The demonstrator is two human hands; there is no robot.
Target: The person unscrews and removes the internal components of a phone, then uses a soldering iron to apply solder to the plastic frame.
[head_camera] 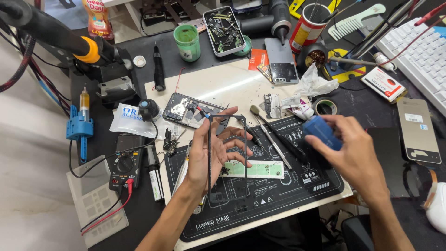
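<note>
Left hand (pixel 204 155) grips thin black phone frame (pixel 227 158) upright over near black mat (pixel 278 197). Right hand (pixel 355 151) pinches blue block (pixel 322 131). Cleaning step, looks like. Next: block must meet frame edge, gently.

The bench holds one thin phone frame (pixel 227 158), one blue block (pixel 322 132), one opened phone (pixel 189 110), one silver phone back (pixel 281 61), one green cup (pixel 187 42), one multimeter (pixel 126 163), one white keyboard (pixel 420 58), one comb (pixel 354 21), one tape roll (pixel 326 107) and one tin of parts (pixel 224 30).
</note>
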